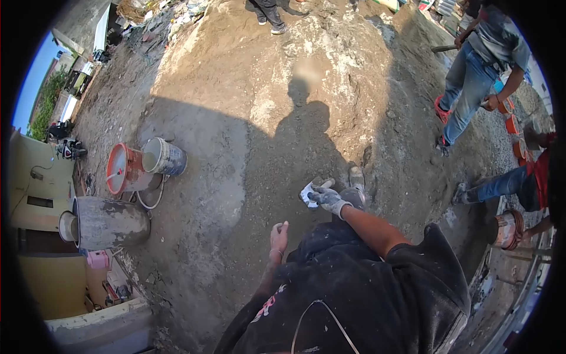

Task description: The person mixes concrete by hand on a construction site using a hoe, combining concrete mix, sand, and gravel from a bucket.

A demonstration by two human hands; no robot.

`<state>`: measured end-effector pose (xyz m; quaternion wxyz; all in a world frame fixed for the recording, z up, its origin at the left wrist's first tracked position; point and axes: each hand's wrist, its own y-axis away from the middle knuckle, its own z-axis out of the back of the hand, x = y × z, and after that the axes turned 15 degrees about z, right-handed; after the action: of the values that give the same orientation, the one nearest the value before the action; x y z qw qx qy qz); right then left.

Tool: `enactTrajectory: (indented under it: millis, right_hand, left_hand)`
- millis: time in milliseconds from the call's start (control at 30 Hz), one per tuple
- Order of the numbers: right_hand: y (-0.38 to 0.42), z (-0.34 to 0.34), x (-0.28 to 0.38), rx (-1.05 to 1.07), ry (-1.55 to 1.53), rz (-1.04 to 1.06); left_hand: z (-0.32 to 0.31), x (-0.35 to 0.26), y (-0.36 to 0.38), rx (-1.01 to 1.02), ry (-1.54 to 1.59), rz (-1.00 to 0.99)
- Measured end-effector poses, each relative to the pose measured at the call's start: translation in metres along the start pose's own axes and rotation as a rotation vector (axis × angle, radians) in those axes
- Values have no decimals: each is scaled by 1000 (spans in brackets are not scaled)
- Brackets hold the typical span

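My right hand (329, 199), in a grey, dirt-stained glove, grips a crumpled white item (307, 194) with bluish marks, perhaps a glove or cloth. The item hangs past the fingertips, above the ground and near my shoes (356, 177). Lower and to the left, my bare left hand (279, 237) has its fingers curled in and its thumb raised. Nothing shows in it, and it touches nothing.
An orange bucket (131, 169), a grey bucket (177, 161) and a large grey drum (115, 223) stand left on rough ground. People (471, 76) are at the right, one beside a stained bucket (505, 230). Another person's legs (268, 13) show at the top.
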<state>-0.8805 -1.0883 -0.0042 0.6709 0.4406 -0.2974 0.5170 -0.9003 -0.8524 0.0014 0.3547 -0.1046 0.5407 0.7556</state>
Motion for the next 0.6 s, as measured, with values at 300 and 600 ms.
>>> enactTrajectory:
  millis: [300, 600]
  right_hand:
    - [-23, 28, -81, 392, -544, 209]
    - [11, 265, -190, -322, -677, -332]
  left_hand:
    - [-125, -123, -48, 213, -520, 53]
    - [-164, -171, -27, 264, -611, 546]
